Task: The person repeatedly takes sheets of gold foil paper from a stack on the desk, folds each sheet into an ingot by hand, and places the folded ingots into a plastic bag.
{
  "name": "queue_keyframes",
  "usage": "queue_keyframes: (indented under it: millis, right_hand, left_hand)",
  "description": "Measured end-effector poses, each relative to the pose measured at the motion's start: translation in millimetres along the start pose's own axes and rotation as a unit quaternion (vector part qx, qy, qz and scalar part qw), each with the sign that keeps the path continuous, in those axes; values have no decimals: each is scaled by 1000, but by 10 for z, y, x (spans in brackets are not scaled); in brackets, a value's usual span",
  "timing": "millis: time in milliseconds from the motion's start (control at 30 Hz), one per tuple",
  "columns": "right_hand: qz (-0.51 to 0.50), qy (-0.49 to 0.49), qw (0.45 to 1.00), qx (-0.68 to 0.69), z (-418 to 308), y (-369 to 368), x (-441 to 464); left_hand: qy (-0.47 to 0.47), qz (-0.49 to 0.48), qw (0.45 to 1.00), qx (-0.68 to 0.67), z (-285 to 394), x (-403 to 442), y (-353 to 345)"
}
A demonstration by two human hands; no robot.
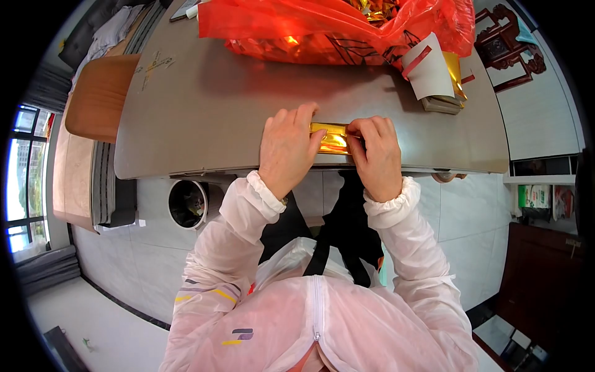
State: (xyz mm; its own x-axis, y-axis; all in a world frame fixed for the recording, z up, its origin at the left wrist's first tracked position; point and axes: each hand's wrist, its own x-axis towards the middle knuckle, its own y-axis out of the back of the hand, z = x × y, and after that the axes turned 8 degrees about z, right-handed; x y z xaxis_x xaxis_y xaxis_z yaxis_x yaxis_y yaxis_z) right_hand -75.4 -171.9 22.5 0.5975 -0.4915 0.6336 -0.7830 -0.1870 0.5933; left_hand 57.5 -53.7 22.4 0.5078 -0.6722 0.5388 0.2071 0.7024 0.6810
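A shiny piece of gold foil paper (334, 139) lies at the front edge of the table, between my two hands. My left hand (287, 146) grips its left end, with the thumb pressed on top. At the right end, my right hand (378, 149) pinches the foil between thumb and fingers. The piece looks folded into a narrow rectangle; its underside is hidden.
A large red plastic bag (297, 37) holding gold foil covers the table's (204, 124) far side. At the right stands a stack of papers (443, 105) with a white sheet (427, 68). A wooden chair (99, 96) and a waste bin (188, 204) are at the left.
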Motion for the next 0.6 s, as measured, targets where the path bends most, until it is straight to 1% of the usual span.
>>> queue_keyframes:
  millis: [100, 200, 300, 333, 433, 467, 500, 600]
  right_hand:
    - [30, 18, 999, -11, -3, -25, -31]
    - [29, 36, 999, -14, 5, -27, -35]
    - [36, 30, 999, -10, 1, -36, -46]
    - [36, 31, 999, -9, 5, -38, -47]
    - [29, 35, 999, -26, 0, -35, -64]
    - [23, 39, 998, -44, -9, -31, -85]
    - [17, 43, 997, -62, -19, -29, -106]
    - [-10, 147, 984, -97, -118, -40, -302]
  left_hand:
    - [-9, 31, 999, 33, 37, 6, 7]
    - [-99, 74, 990, 62, -19, -68, -6]
    - [-172, 45, 980, 84, 75, -276, 10]
    - [-168, 15, 982, 88, 86, -353, -16]
    - [-130, 0, 988, 83, 227, -461, -39]
    - [-136, -17, 986, 94, 207, -483, -39]
    - [-144, -13, 984, 103, 185, -510, -69]
    - [-168, 0, 976, 139, 120, -509, -132]
